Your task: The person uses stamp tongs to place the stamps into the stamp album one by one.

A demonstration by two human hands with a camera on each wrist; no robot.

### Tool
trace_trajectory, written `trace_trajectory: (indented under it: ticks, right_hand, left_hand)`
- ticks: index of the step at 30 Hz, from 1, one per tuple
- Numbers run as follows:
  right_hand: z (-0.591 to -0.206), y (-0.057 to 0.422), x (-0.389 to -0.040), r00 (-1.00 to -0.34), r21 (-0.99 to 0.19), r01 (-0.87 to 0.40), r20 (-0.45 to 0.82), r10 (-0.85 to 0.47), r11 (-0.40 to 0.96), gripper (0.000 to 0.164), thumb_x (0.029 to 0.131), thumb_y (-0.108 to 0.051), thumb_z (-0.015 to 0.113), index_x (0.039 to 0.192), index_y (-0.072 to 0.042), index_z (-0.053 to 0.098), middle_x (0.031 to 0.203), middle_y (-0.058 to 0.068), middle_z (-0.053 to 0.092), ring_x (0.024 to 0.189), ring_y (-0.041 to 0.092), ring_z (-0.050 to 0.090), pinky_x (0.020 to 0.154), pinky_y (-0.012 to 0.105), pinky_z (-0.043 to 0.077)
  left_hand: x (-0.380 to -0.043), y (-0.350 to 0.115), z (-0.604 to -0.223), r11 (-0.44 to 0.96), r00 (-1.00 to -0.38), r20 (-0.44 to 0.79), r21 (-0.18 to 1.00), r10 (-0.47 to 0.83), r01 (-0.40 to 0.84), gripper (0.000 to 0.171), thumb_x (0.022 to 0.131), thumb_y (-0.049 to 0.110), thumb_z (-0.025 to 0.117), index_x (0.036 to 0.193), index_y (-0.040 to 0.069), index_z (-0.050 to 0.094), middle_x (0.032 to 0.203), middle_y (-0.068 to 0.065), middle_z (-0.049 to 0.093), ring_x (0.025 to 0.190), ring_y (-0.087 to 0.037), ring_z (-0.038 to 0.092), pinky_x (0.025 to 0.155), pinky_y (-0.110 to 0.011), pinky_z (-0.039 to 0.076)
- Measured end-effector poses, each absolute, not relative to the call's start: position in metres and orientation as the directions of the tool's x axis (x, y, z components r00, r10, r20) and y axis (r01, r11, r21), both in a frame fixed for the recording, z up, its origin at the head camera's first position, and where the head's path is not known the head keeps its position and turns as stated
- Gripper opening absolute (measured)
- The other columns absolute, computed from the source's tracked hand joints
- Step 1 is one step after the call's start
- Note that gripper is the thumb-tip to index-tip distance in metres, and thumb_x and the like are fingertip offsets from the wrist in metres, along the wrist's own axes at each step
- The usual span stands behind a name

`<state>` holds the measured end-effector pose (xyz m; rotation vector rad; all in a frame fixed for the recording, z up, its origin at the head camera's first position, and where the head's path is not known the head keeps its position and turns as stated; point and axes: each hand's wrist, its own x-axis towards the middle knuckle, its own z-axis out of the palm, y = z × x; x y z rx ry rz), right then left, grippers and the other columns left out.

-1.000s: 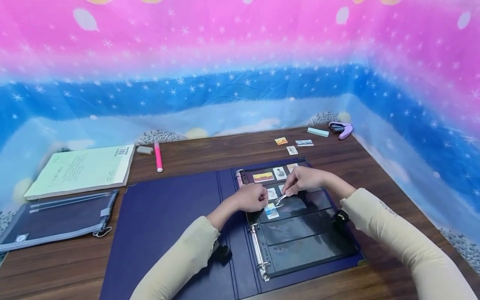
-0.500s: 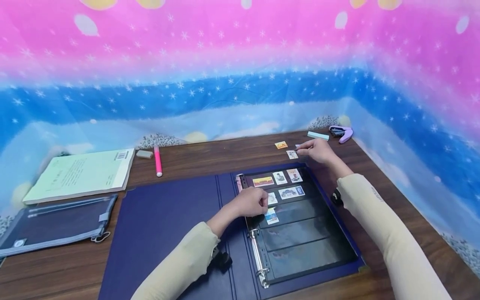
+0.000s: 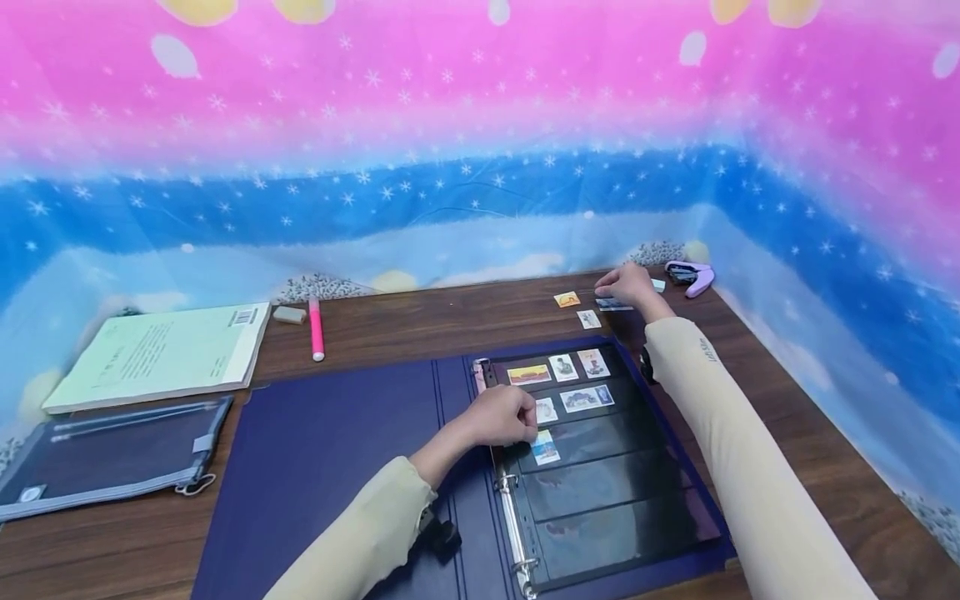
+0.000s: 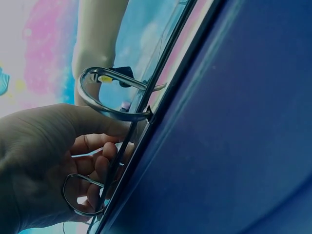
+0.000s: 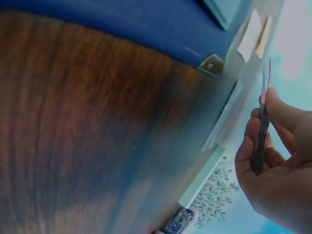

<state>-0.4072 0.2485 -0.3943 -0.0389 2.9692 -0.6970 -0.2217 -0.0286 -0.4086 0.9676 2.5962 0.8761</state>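
Note:
A dark blue ring binder (image 3: 360, 467) lies spread on the desk, with a black stamp page (image 3: 600, 542) on its rings. Several stamps sit in the upper pockets, among them a blue-and-yellow stamp (image 3: 545, 448) in the third row. My left hand (image 3: 501, 415) is at the page's ring side, its curled fingers pinching the page near that stamp; the fingertips are partly hidden. My right hand (image 3: 628, 287) holds metal tweezers (image 5: 262, 126), their tips slightly apart. It is over a long stamp (image 3: 615, 305) behind the binder. An orange stamp (image 3: 567, 299) and a small pale stamp (image 3: 588, 320) lie beside it.
A lilac stapler (image 3: 692, 277) and a pale green bar (image 3: 658, 285), partly behind my right hand, are at the back right. On the left are a pink marker (image 3: 317, 331), an eraser (image 3: 289, 315), a pale green book (image 3: 161, 350) and a zip pouch (image 3: 112, 454).
My right hand, with the tweezers, has left the page's pockets and moved back to the loose stamps, lastly over the long one. My left hand has stayed at the page.

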Motion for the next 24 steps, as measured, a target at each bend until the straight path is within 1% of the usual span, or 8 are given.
trace_trajectory:
  ticks: [3, 6, 10, 14, 19, 24]
  right_hand:
    - [-0.399, 0.248, -0.412, -0.993, -0.455, 0.023, -0.113, -0.033, 0.89, 0.031, 0.092, -0.023, 0.057, 0.114, -0.003, 0.066, 0.128, 0.023, 0.055, 0.12, 0.04, 0.047, 0.098, 0.049, 0.039]
    - [-0.403, 0.248, -0.415, -0.988, -0.492, 0.063, -0.156, -0.017, 0.868, 0.032, 0.093, -0.024, 0.056, 0.116, -0.004, 0.065, 0.131, 0.023, 0.052, 0.122, 0.04, 0.046, 0.099, 0.05, 0.039]
    - [-0.407, 0.249, -0.419, -0.982, -0.522, 0.072, -0.187, -0.032, 0.85, 0.032, 0.093, -0.025, 0.056, 0.117, -0.005, 0.065, 0.133, 0.022, 0.051, 0.123, 0.039, 0.045, 0.1, 0.051, 0.039]
    - [-0.409, 0.248, -0.42, -0.983, -0.512, 0.046, -0.175, -0.052, 0.858, 0.031, 0.092, -0.025, 0.058, 0.115, -0.006, 0.066, 0.128, 0.021, 0.056, 0.12, 0.038, 0.049, 0.099, 0.049, 0.039]
    - [-0.409, 0.243, -0.419, -0.988, -0.506, 0.044, -0.151, -0.038, 0.862, 0.029, 0.091, -0.024, 0.059, 0.11, -0.005, 0.068, 0.123, 0.02, 0.06, 0.115, 0.036, 0.053, 0.096, 0.048, 0.042]
    - [-0.406, 0.24, -0.415, -0.992, -0.515, 0.045, -0.122, -0.021, 0.856, 0.028, 0.092, -0.024, 0.057, 0.109, -0.005, 0.069, 0.124, 0.02, 0.06, 0.115, 0.036, 0.053, 0.094, 0.048, 0.043]
  left_hand:
    - [-0.222, -0.029, -0.408, 0.612, -0.759, -0.03, 0.612, 0.65, 0.501, 0.012, 0.076, 0.011, 0.066, 0.064, 0.013, 0.064, 0.057, 0.011, 0.05, 0.054, -0.002, 0.044, 0.057, -0.016, 0.035]
    - [-0.221, -0.03, -0.408, 0.622, -0.763, -0.048, 0.613, 0.644, 0.486, 0.012, 0.076, 0.011, 0.066, 0.064, 0.014, 0.064, 0.057, 0.012, 0.049, 0.053, -0.001, 0.044, 0.056, -0.017, 0.034]
    - [-0.221, -0.03, -0.409, 0.619, -0.764, -0.053, 0.623, 0.643, 0.478, 0.013, 0.076, 0.011, 0.066, 0.064, 0.014, 0.063, 0.056, 0.012, 0.049, 0.053, -0.002, 0.044, 0.056, -0.017, 0.034]
    - [-0.221, -0.031, -0.409, 0.613, -0.762, -0.052, 0.63, 0.646, 0.477, 0.013, 0.076, 0.011, 0.066, 0.064, 0.014, 0.063, 0.056, 0.012, 0.049, 0.052, -0.002, 0.044, 0.056, -0.017, 0.034]
    - [-0.221, -0.032, -0.408, 0.614, -0.763, -0.052, 0.631, 0.644, 0.474, 0.013, 0.076, 0.011, 0.066, 0.064, 0.014, 0.063, 0.056, 0.011, 0.05, 0.052, -0.002, 0.044, 0.056, -0.017, 0.034]
    - [-0.222, -0.033, -0.408, 0.617, -0.77, -0.064, 0.641, 0.635, 0.456, 0.012, 0.076, 0.012, 0.066, 0.065, 0.014, 0.065, 0.057, 0.011, 0.052, 0.052, -0.002, 0.046, 0.056, -0.018, 0.035]
